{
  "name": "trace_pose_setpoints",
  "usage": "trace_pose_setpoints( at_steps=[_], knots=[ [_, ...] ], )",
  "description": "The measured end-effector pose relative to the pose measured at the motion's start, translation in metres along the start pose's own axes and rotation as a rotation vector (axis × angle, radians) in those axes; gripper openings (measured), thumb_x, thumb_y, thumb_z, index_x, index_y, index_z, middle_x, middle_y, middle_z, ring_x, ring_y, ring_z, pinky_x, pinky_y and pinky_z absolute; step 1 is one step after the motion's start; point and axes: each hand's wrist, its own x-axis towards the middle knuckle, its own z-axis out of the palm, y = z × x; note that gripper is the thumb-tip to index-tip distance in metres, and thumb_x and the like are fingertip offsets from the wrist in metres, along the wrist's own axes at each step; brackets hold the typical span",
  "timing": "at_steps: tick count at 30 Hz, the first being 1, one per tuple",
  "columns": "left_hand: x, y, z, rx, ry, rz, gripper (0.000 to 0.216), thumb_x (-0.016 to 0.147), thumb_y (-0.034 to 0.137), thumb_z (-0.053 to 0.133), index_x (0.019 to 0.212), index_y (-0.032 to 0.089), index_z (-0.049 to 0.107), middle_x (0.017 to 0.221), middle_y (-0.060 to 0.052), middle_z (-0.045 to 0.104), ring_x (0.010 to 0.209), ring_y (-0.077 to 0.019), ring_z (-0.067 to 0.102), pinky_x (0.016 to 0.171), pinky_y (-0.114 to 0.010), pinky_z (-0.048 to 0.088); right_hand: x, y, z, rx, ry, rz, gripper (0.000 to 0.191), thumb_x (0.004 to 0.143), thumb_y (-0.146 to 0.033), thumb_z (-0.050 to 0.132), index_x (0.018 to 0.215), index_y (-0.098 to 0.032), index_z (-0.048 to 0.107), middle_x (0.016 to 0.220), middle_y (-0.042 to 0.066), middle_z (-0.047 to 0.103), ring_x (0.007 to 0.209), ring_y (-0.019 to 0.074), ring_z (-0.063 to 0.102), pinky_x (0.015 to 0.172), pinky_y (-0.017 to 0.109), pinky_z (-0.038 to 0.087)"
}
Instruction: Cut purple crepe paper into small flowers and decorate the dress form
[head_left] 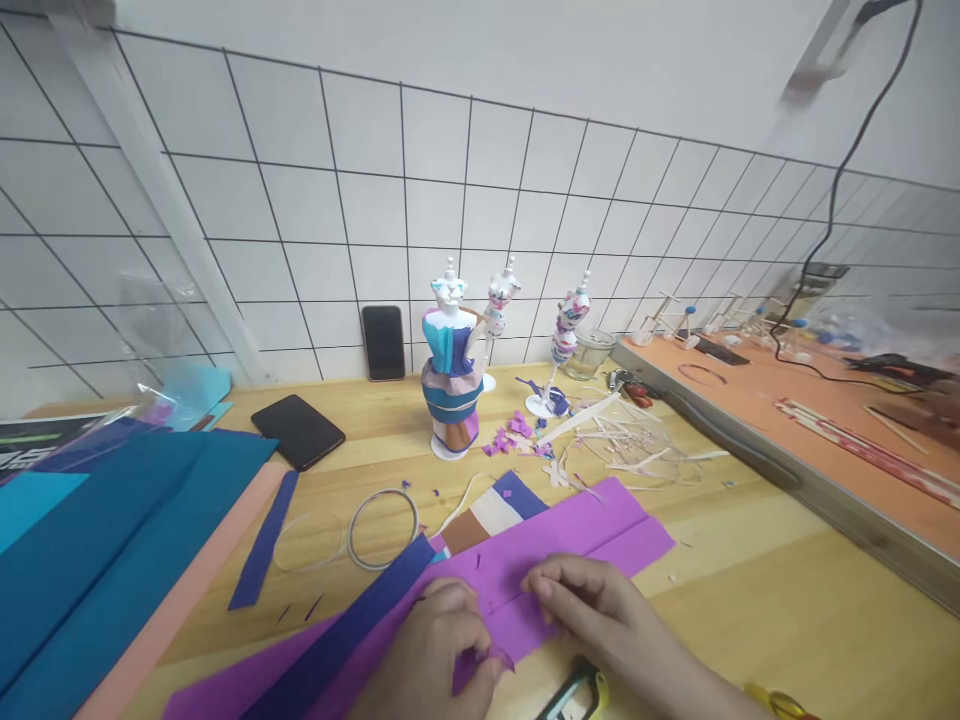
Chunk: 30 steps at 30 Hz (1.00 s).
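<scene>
My left hand [442,640] is closed on a small crumpled purple scrap [506,657] that pokes out by the thumb. Just to its right, my right hand [600,605] has thumb and forefinger pinched together; whatever they hold is too small to make out. Beneath both hands lies a long purple sheet [622,525] with a crease, and a dark blue strip [352,625] crosses it beside my left hand. Brown, cream and blue pieces [495,512] stick out behind the sheet. Partly hidden below my right hand are scissors [592,690] with yellow-and-black handles.
A miniature dress form [452,370] in coloured pieces stands at the back, near two smaller figurines [501,305] [570,325]. Purple scraps [514,432] and pale strips [630,440] litter the table. Teal sheets [135,530], a black phone [298,430] and a tape roll [383,530] lie left.
</scene>
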Motion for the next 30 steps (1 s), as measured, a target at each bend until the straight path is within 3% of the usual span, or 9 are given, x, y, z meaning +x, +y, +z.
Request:
trace_pose_setpoints(
  at_steps=[7, 11, 17, 23, 30],
  knots=[
    [-0.004, 0.002, 0.001, 0.174, -0.111, 0.078, 0.02, 0.071, 0.005, 0.054, 0.075, 0.015, 0.071, 0.085, -0.008, 0.061, 0.095, -0.0237, 0.053, 0.081, -0.032, 0.042, 0.004, -0.006, -0.007, -0.233, -0.142, -0.064, 0.03, 0.092, -0.035, 0.047, 0.067, -0.019, 0.051, 0.065, -0.004, 0.043, 0.062, 0.0138, 0.04, 0.057, 0.025, 0.035],
    [-0.004, 0.002, 0.002, 0.239, -0.091, 0.102, 0.021, 0.073, 0.006, 0.055, 0.078, 0.015, 0.073, 0.085, -0.007, 0.061, 0.089, -0.022, 0.053, 0.075, -0.03, 0.041, 0.012, -0.013, -0.006, -0.406, -0.209, -0.118, 0.027, 0.094, -0.025, 0.045, 0.068, -0.019, 0.051, 0.068, -0.004, 0.048, 0.064, 0.0128, 0.045, 0.056, 0.022, 0.038],
    [-0.002, 0.0, 0.004, 0.311, -0.028, 0.183, 0.012, 0.075, 0.015, 0.062, 0.074, 0.014, 0.074, 0.075, -0.009, 0.064, 0.079, -0.0221, 0.055, 0.064, -0.029, 0.038, 0.053, -0.036, 0.011, -0.744, -0.213, -0.437, 0.02, 0.092, -0.009, 0.046, 0.086, -0.018, 0.062, 0.083, 0.001, 0.064, 0.076, 0.0136, 0.06, 0.069, 0.023, 0.047],
    [-0.002, -0.009, 0.012, 0.341, 0.079, 0.279, 0.014, 0.078, 0.022, 0.064, 0.069, 0.017, 0.073, 0.071, -0.006, 0.063, 0.074, -0.0202, 0.052, 0.064, -0.028, 0.038, 0.102, -0.041, 0.041, -0.969, -0.283, -0.629, 0.018, 0.086, -0.003, 0.053, 0.087, -0.017, 0.065, 0.086, 0.004, 0.061, 0.075, 0.0156, 0.059, 0.068, 0.025, 0.046],
    [-0.001, -0.016, 0.019, 0.513, 0.117, 0.318, 0.018, 0.077, 0.031, 0.068, 0.069, 0.016, 0.074, 0.065, -0.008, 0.062, 0.072, -0.0214, 0.051, 0.057, -0.029, 0.034, 0.121, -0.044, 0.056, -1.261, -0.379, -0.835, 0.012, 0.086, -0.006, 0.057, 0.091, -0.014, 0.066, 0.09, 0.009, 0.064, 0.081, 0.0228, 0.058, 0.07, 0.032, 0.045]
  ],
)
